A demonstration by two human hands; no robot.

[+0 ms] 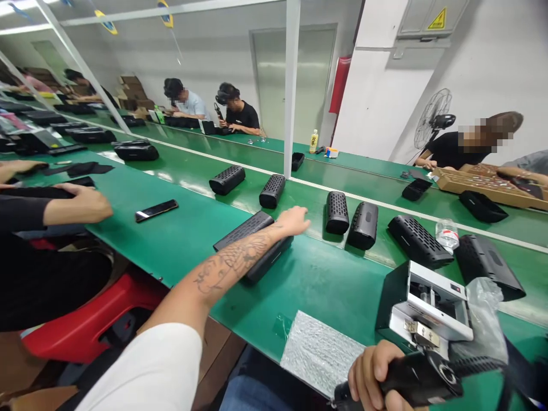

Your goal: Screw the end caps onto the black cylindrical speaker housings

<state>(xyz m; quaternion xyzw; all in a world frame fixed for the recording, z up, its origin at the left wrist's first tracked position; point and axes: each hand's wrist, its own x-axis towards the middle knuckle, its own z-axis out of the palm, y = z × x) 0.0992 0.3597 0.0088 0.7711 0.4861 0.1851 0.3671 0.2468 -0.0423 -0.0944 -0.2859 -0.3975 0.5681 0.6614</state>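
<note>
My left hand [295, 220] reaches forward past two black casings at the table's inner edge. Its fingers are partly stretched out with nothing visible in them. Under the forearm lie a perforated black casing half [244, 229] and a smoother black casing [270, 260]. At the lower right, my right hand [374, 371] is wrapped around a black electric screwdriver [422, 377] with a coiled cable. Just behind it stands a screw feeder [436, 305] with a white top frame. A bubble-wrap sheet [319, 348] lies left of the right hand.
Several black casings [337, 212] rest along the green conveyor belt [308, 197]. A clear plastic bottle [447, 235] sits among them. Left are a phone [156, 210], a neighbour's hand [88, 202] and a red stool [98, 319]. A white post [291, 91] rises mid-line; people sit opposite.
</note>
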